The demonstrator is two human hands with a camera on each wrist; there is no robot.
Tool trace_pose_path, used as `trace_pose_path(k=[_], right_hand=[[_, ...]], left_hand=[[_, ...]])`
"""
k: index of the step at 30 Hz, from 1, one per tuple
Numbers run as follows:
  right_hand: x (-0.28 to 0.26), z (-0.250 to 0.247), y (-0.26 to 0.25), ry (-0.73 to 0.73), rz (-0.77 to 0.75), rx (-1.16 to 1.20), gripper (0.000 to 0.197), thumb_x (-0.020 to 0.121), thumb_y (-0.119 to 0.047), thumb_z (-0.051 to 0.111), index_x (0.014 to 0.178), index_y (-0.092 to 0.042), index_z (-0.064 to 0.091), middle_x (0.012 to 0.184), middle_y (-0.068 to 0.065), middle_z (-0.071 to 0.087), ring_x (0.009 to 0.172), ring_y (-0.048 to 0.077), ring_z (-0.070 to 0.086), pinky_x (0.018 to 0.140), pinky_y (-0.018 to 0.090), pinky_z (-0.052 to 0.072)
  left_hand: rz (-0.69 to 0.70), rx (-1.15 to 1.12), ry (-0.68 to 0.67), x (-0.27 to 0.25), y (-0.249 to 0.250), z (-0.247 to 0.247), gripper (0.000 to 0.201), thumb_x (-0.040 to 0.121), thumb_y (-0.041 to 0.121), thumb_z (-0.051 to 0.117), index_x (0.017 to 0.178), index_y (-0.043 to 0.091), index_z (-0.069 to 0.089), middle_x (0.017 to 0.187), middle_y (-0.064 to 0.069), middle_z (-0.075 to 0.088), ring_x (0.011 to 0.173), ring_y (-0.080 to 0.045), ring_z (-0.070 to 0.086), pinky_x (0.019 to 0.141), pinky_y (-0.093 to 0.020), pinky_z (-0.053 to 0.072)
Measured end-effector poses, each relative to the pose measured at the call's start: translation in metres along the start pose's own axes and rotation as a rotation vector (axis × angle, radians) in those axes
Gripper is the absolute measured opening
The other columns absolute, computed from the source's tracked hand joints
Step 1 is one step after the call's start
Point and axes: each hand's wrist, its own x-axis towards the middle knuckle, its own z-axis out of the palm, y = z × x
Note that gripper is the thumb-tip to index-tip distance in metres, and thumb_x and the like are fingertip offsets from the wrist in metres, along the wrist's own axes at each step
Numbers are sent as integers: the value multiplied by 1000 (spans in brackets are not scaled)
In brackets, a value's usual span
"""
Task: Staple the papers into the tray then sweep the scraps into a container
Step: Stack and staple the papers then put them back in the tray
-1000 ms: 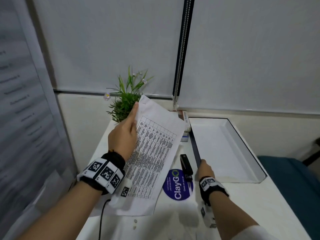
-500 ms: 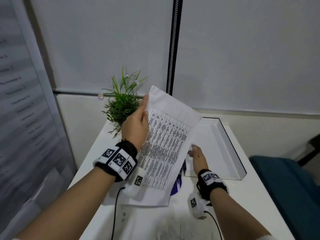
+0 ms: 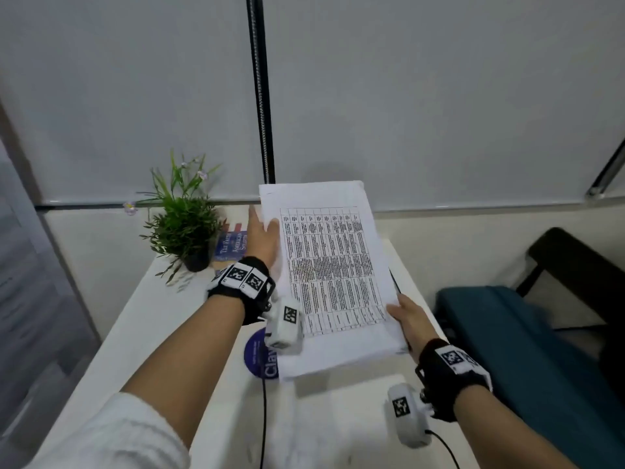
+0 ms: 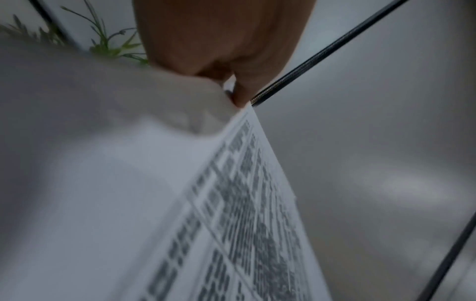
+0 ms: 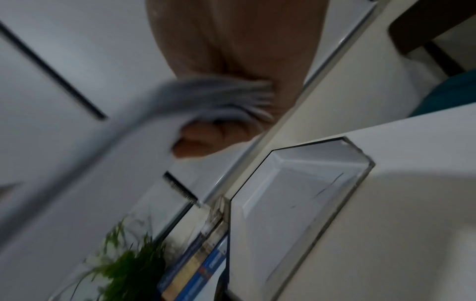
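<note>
A stack of printed papers [image 3: 329, 265] with a table on the top sheet is held up above the white table [image 3: 162, 333]. My left hand [image 3: 267, 231] grips its upper left edge, thumb on top. In the left wrist view the fingertips [image 4: 240, 95] pinch the papers [image 4: 231, 203]. My right hand [image 3: 404, 314] grips the lower right corner, and the right wrist view shows the fanned sheet edges [image 5: 226, 97] in its fingers. The white tray [image 5: 335, 213] lies below. In the head view only a dark sliver of the tray's edge [image 3: 394, 286] shows. The stapler is hidden.
A potted green plant [image 3: 182, 228] stands at the back left, with a blue book [image 3: 231, 245] beside it. A round blue sticker [image 3: 258, 355] lies under the papers' near edge. A teal seat [image 3: 507, 350] is right of the table. Window blinds close off the back.
The papers swung right and turned to face me over the tray. My right hand left the tray's front edge and took hold of the stack's lower right corner.
</note>
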Motion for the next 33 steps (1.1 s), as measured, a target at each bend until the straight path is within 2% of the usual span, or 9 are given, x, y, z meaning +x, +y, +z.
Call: trace_pose_path(k=[3, 6, 9, 11, 15, 20, 24, 28, 33], right_hand=[[19, -20, -1, 66, 4, -49, 22, 89, -2, 42, 87, -15, 59, 106, 22, 61, 85, 28, 57, 73, 38, 43], [42, -23, -4, 101, 5, -108, 22, 88, 0, 43, 89, -14, 61, 114, 25, 62, 96, 30, 57, 84, 43, 44], [53, -17, -14, 175, 27, -237, 37, 92, -1, 44, 128, 3, 50, 132, 20, 52, 127, 34, 47, 105, 36, 35], [63, -15, -10, 208, 76, -308, 44, 94, -6, 42, 138, 3, 40, 146, 19, 41, 134, 32, 39, 109, 32, 31], [76, -10, 1, 251, 152, -383, 44, 95, -10, 43, 136, 2, 43, 145, 19, 43, 132, 31, 42, 109, 33, 33], [83, -6, 10, 229, 303, -508, 17, 92, -14, 51, 89, -1, 61, 112, 16, 68, 103, 27, 67, 85, 26, 52], [92, -7, 37, 358, 243, -301, 41, 90, 6, 27, 124, -3, 50, 71, 13, 57, 27, 10, 55, 25, 11, 37], [103, -8, 43, 397, 203, -304, 42, 92, 5, 25, 124, -3, 51, 77, 13, 58, 27, 11, 52, 22, 13, 35], [112, -2, 37, 263, 298, -222, 46, 95, 9, 23, 138, 2, 39, 75, 20, 57, 42, 20, 51, 37, 26, 46]], left_hand=[[-200, 20, -198, -7, -34, 12, 63, 97, 9, 44, 150, 12, 11, 151, -15, 35, 134, -33, 41, 113, -49, 33], [-291, 149, -344, -28, -71, 29, 44, 96, 5, 42, 140, 2, 37, 126, -14, 53, 114, -29, 54, 95, -38, 47], [-386, 244, -276, -38, -104, 39, 26, 93, 7, 44, 115, -1, 57, 101, -15, 56, 92, -25, 54, 85, -32, 49], [-467, 302, -276, -40, -115, 44, 15, 92, 4, 45, 101, 2, 57, 102, -22, 56, 91, -26, 57, 89, -38, 53], [-488, 328, -193, -35, -127, 52, 15, 93, 0, 38, 89, 5, 52, 77, -11, 54, 50, -13, 53, 49, -22, 46], [-254, 1036, -386, -35, -146, 64, 34, 99, 5, 31, 127, 6, 51, 133, -8, 57, 123, -25, 51, 109, -33, 32], [-221, 1152, -368, -24, -156, 80, 36, 100, 9, 30, 129, 11, 51, 135, -6, 55, 126, -24, 49, 102, -33, 32], [-570, 354, -105, -8, -162, 98, 47, 96, 1, 34, 142, 7, 31, 138, -20, 50, 122, -35, 52, 98, -39, 43], [-508, 613, -250, 7, -157, 104, 51, 91, -4, 41, 141, 1, 29, 143, -23, 37, 126, -36, 46, 105, -38, 42]])
